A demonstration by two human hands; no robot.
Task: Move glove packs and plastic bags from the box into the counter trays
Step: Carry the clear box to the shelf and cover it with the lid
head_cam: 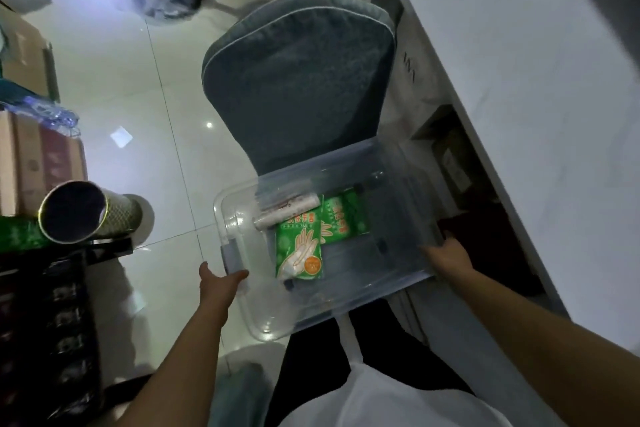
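Note:
A clear plastic box (242, 305) rests on the seat of a grey-blue chair (298, 80). Inside lie two green glove packs, one near me (299, 250) and one further right (341, 217), plus a roll of plastic bags (287, 210) behind them. My left hand (220, 283) grips the box's left end by its grey latch. My right hand (448, 258) holds the box's right end. Both hands are closed on the box rim.
A white counter (540, 63) runs along the right, with dark open shelves below it. On the left stand cartons, a metal tube (83, 210) and a dark crate. Glossy tiled floor (114, 56) lies beyond, with a wrapped fan base at the top.

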